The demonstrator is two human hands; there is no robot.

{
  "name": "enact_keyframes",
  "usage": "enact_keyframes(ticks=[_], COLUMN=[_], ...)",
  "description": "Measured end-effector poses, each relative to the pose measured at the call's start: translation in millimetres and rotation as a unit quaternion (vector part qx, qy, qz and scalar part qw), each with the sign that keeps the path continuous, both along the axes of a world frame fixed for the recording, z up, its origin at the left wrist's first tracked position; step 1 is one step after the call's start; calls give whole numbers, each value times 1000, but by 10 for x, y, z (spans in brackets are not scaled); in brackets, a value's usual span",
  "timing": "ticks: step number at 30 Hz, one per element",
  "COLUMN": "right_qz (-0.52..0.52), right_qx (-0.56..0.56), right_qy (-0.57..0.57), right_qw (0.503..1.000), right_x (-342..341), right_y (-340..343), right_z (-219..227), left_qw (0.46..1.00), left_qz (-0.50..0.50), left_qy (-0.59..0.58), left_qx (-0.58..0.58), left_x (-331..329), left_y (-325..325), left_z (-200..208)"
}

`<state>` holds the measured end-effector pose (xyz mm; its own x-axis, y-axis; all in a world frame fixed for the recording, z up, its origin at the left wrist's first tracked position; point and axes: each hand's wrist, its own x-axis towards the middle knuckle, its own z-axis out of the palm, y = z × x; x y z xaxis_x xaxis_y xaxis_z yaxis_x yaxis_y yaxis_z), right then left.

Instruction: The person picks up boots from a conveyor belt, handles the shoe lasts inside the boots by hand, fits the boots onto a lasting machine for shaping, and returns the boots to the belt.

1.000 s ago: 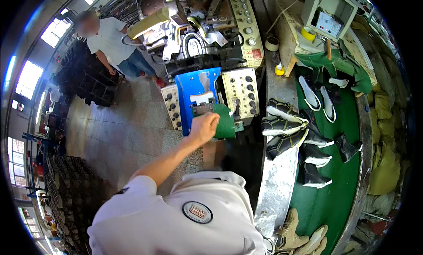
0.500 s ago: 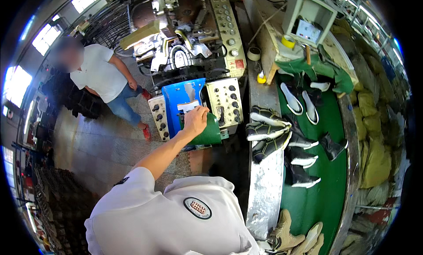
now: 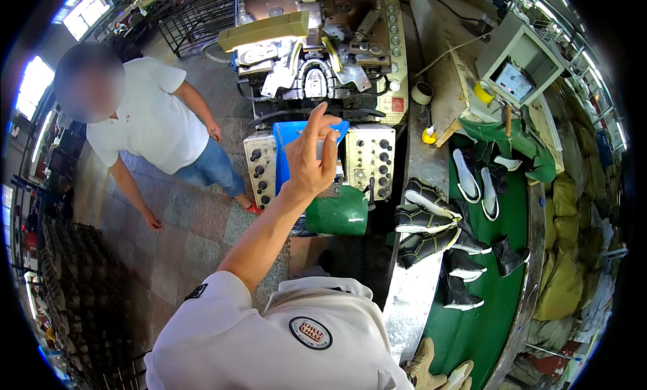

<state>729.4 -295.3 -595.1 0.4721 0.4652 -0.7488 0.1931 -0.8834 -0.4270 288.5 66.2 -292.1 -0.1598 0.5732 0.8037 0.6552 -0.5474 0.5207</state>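
Note:
My left hand (image 3: 314, 157) is raised in front of the machine, above a blue tray (image 3: 286, 135) set between two control panels. Its fingers point away from me and stand apart, with nothing seen between them. Just past the fingertips is the machine's metal clamp head (image 3: 315, 80), with shiny curved jaws around a U-shaped middle. A curved green guard (image 3: 340, 211) lies below the wrist. The cream panel (image 3: 370, 162) with black knobs is to the right of the hand, and a narrower knobbed panel (image 3: 261, 168) is to its left. My right hand is out of the picture.
Another person (image 3: 151, 120) in a white shirt stands left of the machine. On the right, a green-topped bench (image 3: 465, 336) with a metal edge carries several black shoe uppers (image 3: 428, 221), white-soled pieces and tan boots (image 3: 423, 363). A grey open box (image 3: 522, 60) stands beyond.
My left hand has lifted off the blue tray and moved up toward the clamp head, its fingers now extended. The other person appears nearer, and the whole view has shifted.

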Motion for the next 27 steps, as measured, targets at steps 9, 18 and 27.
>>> enact_keyframes(ticks=[9,18,27], right_qz=[14,22,79], right_qx=[34,-53,-82], right_qy=[-4,20,-82], right_qw=[999,998,990], right_x=[-315,-45,707], right_y=[373,144,879], right_z=[519,13,-205], left_qw=[939,981,856], left_qz=[-120,-189,92], left_qy=[-306,-12,287], left_qx=[-102,-45,-420], left_x=[-172,53,323], left_y=[556,43,442], left_z=[70,392,-1409])
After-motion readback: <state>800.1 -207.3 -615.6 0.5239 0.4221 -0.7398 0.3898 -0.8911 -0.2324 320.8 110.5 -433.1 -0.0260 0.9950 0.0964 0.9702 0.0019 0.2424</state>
